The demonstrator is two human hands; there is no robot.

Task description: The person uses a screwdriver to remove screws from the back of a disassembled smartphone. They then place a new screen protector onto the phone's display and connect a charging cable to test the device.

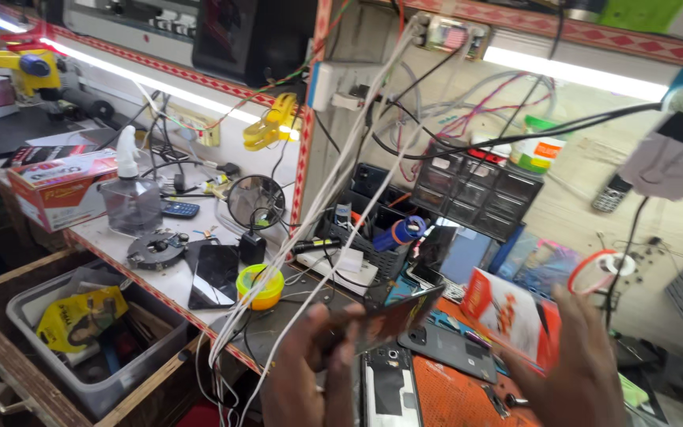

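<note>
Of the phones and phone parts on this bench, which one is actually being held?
The thin dark phone panel pinched in the left hand. It is tilted above the bench, while the opened phone and grey back cover lie flat below.

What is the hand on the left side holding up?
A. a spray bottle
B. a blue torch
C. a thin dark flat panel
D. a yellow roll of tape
C: the left hand grips a thin dark flat panel by its edge, raised above the bench, while the yellow roll of tape lies on the bench.
</note>
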